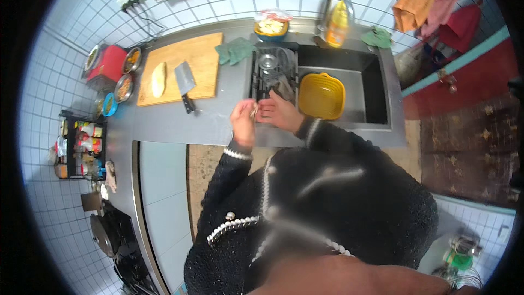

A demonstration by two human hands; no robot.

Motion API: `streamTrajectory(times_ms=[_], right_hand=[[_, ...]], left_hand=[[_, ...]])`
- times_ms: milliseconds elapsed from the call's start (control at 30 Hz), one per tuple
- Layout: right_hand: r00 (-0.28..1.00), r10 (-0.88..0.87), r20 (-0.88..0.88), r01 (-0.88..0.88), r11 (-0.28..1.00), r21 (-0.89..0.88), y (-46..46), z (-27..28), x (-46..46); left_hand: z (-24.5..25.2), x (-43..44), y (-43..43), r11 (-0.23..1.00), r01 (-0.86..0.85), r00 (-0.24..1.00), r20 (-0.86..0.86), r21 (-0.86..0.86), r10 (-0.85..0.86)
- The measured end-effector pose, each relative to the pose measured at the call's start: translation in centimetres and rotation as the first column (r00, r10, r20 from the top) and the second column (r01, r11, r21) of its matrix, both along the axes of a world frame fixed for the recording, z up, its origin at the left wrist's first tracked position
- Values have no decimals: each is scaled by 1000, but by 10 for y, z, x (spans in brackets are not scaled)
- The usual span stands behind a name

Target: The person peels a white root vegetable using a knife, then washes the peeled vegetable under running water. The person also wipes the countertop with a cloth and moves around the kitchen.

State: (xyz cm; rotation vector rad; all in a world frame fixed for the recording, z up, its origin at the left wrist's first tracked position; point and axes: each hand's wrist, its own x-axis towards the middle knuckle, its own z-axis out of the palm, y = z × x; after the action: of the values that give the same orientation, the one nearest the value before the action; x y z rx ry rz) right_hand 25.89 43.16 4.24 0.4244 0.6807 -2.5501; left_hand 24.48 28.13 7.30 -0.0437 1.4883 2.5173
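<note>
My left hand [243,121] is raised at the counter's front edge, its fingers closed around a small pale thing [254,111], too small to name. Beside it, my right hand [283,111] has its fingers apart, with the fingertips close to that thing; whether they touch it cannot be told. Just beyond the hands is a black rack [254,84] over the left part of the sink, with a grey-brown cloth [284,87] and a round metal lid or strainer [268,61]. A yellow plastic basket [322,97] stands in the sink [355,86] near my right wrist.
To the left, a cleaver [185,82] and a peeled, pale long vegetable [159,80] lie on a wooden cutting board [204,59]; the cleaver's handle overhangs its front edge. A green cloth [234,51], a bowl of pale slices [271,28] and a yellow bottle [337,24] stand behind.
</note>
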Motion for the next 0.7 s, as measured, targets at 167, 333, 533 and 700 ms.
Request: streamTrajectory(times_ms=[167,333,533,700], right_hand=[[933,-300,-198,236,927,-293,51,22,51],[733,-450,-511,628,736,254,152,18,105],[649,-43,-759,760,0,650,348,-6,141],[373,-787,-492,912,215,349,567,-1,101]], left_hand=[[35,42,109,838,-254,615,-749,-483,-245],[43,104,222,708,-239,320,-742,-665,-589],[42,126,302,757,-158,322,-758,-634,-568],[18,128,275,759,85,783,-428,-646,-452]])
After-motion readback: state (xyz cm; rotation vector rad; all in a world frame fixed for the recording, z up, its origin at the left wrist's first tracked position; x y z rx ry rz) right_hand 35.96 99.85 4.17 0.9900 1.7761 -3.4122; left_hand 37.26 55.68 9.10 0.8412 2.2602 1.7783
